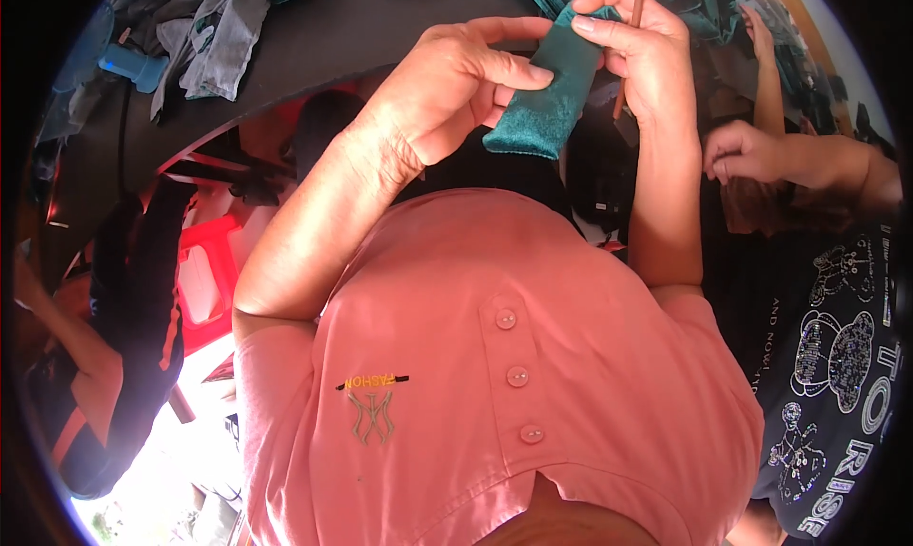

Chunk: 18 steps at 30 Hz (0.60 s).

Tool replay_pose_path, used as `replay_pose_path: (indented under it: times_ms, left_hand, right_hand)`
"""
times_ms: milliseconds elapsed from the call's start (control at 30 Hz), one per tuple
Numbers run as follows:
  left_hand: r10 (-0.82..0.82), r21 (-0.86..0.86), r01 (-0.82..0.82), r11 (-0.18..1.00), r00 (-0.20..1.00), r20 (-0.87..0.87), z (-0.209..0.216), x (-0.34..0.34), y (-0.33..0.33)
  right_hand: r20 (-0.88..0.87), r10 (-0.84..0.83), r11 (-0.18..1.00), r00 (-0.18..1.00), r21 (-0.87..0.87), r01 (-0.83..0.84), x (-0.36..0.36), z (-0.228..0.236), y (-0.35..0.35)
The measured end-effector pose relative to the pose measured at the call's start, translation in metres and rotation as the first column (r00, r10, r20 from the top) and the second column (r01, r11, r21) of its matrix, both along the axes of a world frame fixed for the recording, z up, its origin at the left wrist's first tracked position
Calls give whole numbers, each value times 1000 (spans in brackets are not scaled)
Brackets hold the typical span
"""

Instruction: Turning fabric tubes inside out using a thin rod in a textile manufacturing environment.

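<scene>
A flat strip of teal velvet fabric [544, 120] hangs in front of me over the table's near edge, its square lower end turned toward me. My left hand [445, 87] grips its left side, thumb on top and fingers behind. At the upper end, the thumb and index finger of my right hand [649, 59] pinch the strip. A thin brown stick [639, 2] also runs through my right hand, standing nearly upright; its lower end shows below the fingers. What my curled right fingers do behind the fabric is partly hidden.
On the dark table [361, 23] lie grey cloth pieces [214, 47] at the left and more teal velvet [699, 9] at the far right. A blue plastic object [133, 68] sits on the left. Co-workers' arms [808, 158] are close at the right. A red plastic stool [211, 280] stands below, left.
</scene>
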<state>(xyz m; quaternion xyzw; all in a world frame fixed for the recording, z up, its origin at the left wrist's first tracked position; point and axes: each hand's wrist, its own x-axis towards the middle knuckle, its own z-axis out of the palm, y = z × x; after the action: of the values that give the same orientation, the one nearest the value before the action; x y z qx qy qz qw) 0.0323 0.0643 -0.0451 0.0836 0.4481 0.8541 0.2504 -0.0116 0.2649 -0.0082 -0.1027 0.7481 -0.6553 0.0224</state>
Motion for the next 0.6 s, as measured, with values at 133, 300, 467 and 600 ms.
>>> replay_pose_path:
  times_ms: [133, 300, 467, 600]
  left_hand:
    - [4, 58, -3, 998, 1000, -15, 9, 10, 2]
    - [-27, 70, 29, 997, 999, -34, 24, 15, 1]
    - [-23, 104, 26, 994, 999, -28, 21, 14, -1]
    - [14, 110, -15, 994, 1000, 4, 22, 12, -2]
  right_hand:
    - [37, 28, 999, 999, -16, -28, -15, -18, 12]
    - [39, -25, 999, 999, -26, 26, -10, -22, 5]
    - [53, -19, 1000, 998, -19, 20, -14, -22, 4]
    - [47, -17, 999, 999, -38, 19, -17, -25, 1]
